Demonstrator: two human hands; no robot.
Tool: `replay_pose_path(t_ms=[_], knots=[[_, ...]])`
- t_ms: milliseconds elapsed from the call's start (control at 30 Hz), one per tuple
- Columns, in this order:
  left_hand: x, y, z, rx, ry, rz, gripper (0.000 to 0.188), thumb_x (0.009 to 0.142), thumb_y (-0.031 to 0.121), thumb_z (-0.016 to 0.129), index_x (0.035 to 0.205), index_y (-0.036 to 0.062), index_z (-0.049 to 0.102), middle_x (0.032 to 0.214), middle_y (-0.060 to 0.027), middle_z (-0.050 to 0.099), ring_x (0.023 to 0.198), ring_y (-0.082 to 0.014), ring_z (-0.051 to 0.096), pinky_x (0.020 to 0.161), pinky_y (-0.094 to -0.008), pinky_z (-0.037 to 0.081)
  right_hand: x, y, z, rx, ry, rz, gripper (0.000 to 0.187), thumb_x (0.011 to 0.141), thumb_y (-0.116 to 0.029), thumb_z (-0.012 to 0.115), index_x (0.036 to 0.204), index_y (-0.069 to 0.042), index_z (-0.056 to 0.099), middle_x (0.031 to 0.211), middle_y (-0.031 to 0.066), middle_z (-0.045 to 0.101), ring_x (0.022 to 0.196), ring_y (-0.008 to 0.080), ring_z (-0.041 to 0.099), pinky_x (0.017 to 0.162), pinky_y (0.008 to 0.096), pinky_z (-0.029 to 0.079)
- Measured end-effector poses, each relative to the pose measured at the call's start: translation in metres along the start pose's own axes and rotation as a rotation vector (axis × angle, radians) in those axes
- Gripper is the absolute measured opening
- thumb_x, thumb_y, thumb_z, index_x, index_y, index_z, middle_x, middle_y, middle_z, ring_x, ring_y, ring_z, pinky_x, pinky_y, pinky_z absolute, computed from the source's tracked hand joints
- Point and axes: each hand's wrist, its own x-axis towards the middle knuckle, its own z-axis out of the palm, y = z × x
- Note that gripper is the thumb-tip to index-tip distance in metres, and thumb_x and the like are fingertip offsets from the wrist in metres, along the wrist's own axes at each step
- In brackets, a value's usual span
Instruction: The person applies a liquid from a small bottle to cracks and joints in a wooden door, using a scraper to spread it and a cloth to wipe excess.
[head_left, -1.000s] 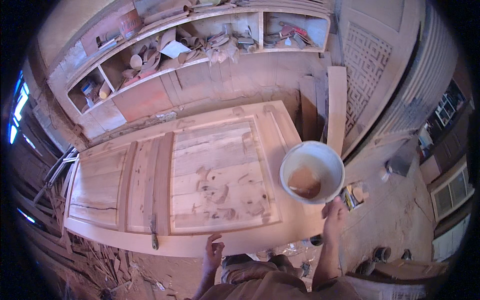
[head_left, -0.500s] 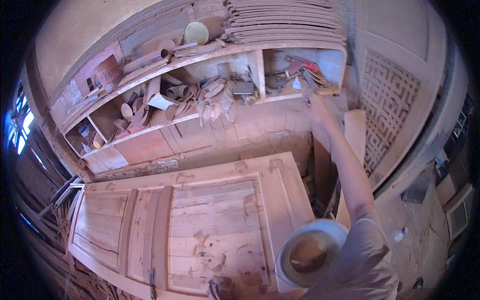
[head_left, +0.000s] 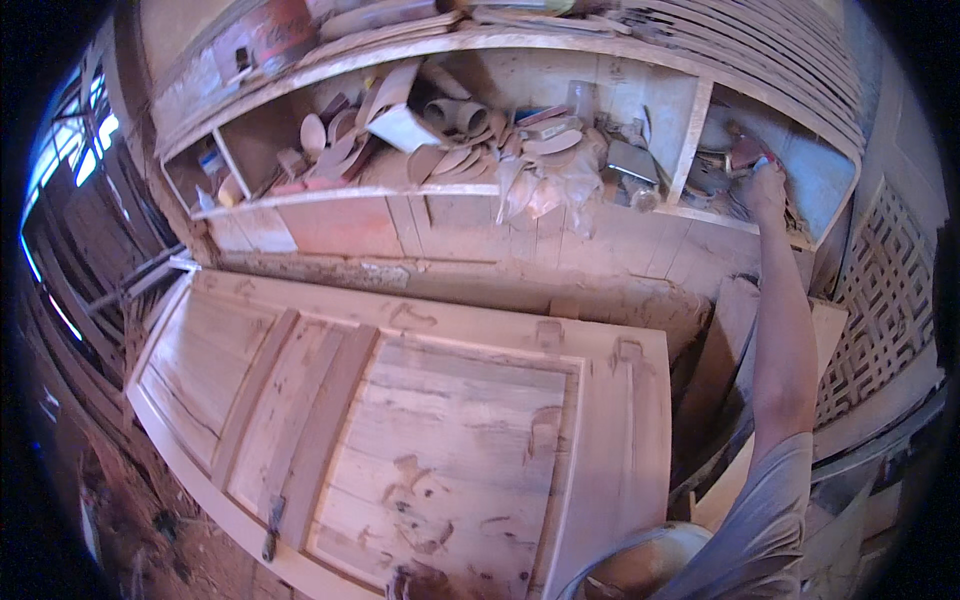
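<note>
The head view shows the right arm (head_left: 785,350) stretched up and forward from the lower right, its elbow nearly straight and its grey sleeve (head_left: 755,530) pushed up near the elbow. The right hand (head_left: 767,192) is inside the right-hand compartment of a long wall shelf (head_left: 690,145), with the fingers bent and close together; a small pale thing (head_left: 763,162) shows right at the fingertips, but whether they pinch it or only touch it I cannot tell. A dull red object (head_left: 746,152) lies just behind that hand. The left hand (head_left: 418,580) is low at the bottom edge, over the large panel of a wooden door (head_left: 618,450); it is dark and partly cut off, so I cannot tell how its fingers stand. The door lies flat below the shelf, its pale wood marked with brown patches, and a scraper (head_left: 271,530) rests on it near the close edge. A pale bucket (head_left: 665,545) with something brown inside sits at the bottom, partly behind the sleeve. The dusty shelf holds cardboard tubes (head_left: 460,117) and a crumpled plastic bag (head_left: 545,190); thin wooden strips (head_left: 760,50) are stacked above. A lattice panel (head_left: 880,300) stands at right, and bright light enters from the left.
</note>
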Motion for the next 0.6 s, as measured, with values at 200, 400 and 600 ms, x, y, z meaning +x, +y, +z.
replay_pose_path(t_ms=[200,400,600], knots=[[-0.031,-0.016,0.005,-0.042,0.003,0.058,0.066,0.082,0.022,0.07,0.137,0.0026,0.04,0.142,-0.0291,0.038,0.132,-0.0477,0.036,0.11,-0.055,0.031,0.005,0.057,-0.006,0.505,-0.116,0.293,0.064,0.092,-0.046,0.048,0.122,0.01,0.052,0.106,0.0271,0.063,0.104,0.0387,0.06,0.089,0.0478,0.048],[-0.029,-0.022,-0.008,-0.115,-0.037,0.009,0.079,0.084,0.032,0.07,0.147,0.0044,0.031,0.152,-0.0287,0.024,0.14,-0.047,0.024,0.117,-0.0539,0.02,-0.014,0.09,-0.033,1.895,-0.354,0.744,0.044,0.096,-0.035,0.049,0.117,0.004,0.047,0.083,0.0084,0.055,0.071,0.0242,0.055,0.062,0.0307,0.05],[-0.058,-0.034,-0.036,-0.13,0.042,-0.056,0.072,0.088,0.03,0.066,0.146,0.0044,0.032,0.151,-0.0258,0.026,0.142,-0.0443,0.024,0.118,-0.0525,0.02,-0.268,-0.051,-0.146,1.707,-0.495,0.757,0.029,0.1,-0.034,0.047,0.103,-0.005,0.052,0.071,-0.0003,0.046,0.057,0.0102,0.041,0.05,0.0227,0.036]])
